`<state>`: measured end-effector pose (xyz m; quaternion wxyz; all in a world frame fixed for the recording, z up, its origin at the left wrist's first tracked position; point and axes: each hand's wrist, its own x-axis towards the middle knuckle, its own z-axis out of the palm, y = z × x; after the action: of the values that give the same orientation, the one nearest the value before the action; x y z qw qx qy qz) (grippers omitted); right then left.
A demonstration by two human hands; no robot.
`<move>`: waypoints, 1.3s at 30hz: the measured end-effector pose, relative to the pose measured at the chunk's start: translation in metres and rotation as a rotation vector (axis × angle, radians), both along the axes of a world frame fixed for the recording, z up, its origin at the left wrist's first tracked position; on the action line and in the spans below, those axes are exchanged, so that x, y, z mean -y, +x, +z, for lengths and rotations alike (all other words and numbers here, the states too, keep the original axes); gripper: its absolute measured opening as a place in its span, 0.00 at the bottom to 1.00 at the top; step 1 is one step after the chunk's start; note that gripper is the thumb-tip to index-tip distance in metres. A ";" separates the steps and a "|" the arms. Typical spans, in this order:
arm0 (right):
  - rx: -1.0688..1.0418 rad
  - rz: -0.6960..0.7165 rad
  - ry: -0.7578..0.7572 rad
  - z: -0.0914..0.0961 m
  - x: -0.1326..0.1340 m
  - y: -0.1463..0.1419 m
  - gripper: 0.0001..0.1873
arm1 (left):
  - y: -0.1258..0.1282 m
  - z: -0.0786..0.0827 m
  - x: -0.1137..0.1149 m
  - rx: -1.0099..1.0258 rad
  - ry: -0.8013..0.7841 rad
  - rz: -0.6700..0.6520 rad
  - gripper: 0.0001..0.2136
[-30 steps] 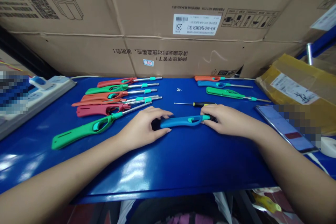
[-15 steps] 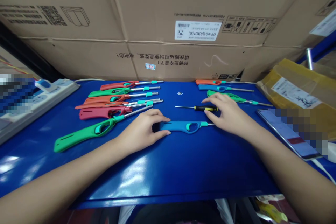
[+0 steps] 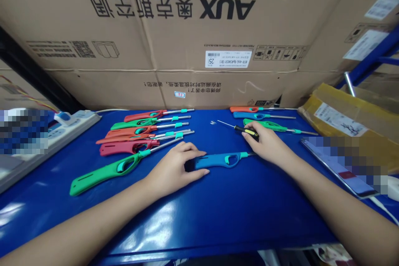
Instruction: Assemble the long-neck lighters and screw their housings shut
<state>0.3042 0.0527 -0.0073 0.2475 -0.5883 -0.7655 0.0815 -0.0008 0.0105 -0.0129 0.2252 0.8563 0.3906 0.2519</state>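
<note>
A blue long-necked lighter (image 3: 222, 159) lies flat on the blue table (image 3: 218, 212) in front of me. My left hand (image 3: 174, 168) is closed around the butt end of its handle. Over its metal neck, my right hand (image 3: 268, 145) pinches the black and yellow handle of a small screwdriver (image 3: 241, 129), whose thin shaft points to the back left.
Several red, orange and green lighters (image 3: 137, 137) lie in a row at the left, one green lighter (image 3: 106, 171) nearest. Three more lighters (image 3: 264, 118) lie at the back right. A phone (image 3: 339, 162) and a yellow package (image 3: 346, 124) sit right, a power strip (image 3: 59, 126) left, cardboard boxes (image 3: 199, 37) behind.
My right hand left the lighter's neck, reached back to the screwdriver and took hold of its handle, swinging its shaft. My left hand stayed on the lighter. The view tilted up.
</note>
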 end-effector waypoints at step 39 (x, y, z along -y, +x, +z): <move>-1.295 0.073 -0.096 0.031 0.028 -0.037 0.14 | 0.017 0.005 0.014 0.217 -0.159 0.054 0.12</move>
<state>0.2672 0.0249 0.0234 0.6295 -0.4039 -0.4764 0.4622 0.0158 -0.0038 -0.0076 0.3264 0.7926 0.4058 0.3172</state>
